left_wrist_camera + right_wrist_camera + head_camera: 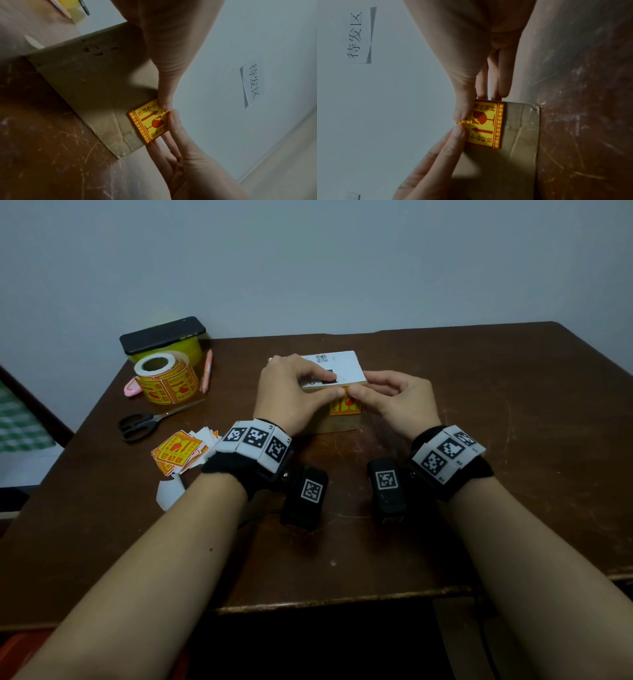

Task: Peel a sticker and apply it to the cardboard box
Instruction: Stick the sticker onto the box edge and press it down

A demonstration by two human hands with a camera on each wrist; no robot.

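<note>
Sticker [345, 405] sits on the near face of the box [337, 424], up against that face's top edge, toward its right end. Lower part looks flat on the cardboard. Top strip is crumpled and not stuck down; wrist views show a ragged fold between the two thumbs.

Left hand [296, 393]: fingers lie over the top of the box, thumb tip pressing the sticker's upper left corner. Fingers bent but resting flat; I read it as pressing, not gripping. Right hand [397, 398]: thumb on the upper right part of the sticker, fingers straight along the box's right end. Also pressing; neither hand holds anything.

Box stands on the counter [479, 440], white label [334, 368] on its top face.

Risks, judged from this state:
- The crumpled top strip could be pressed in as it lies, leaving a fixed crease or a flap stuck to itself. Cause: thumbs closing toward each other instead of spreading outward.
- The strip may fold over the box's top edge unevenly and cover part of the label.
- Lifting it to redo could tear the paper at the ragged spot.
- The box looks light; a hard thumb push could slide it away from the person. The left fingers on top guard against that.

Left of the box: sticker roll [166, 383], scissors [144, 424], heap of loose stickers [180, 451], phone [162, 338].
</note>
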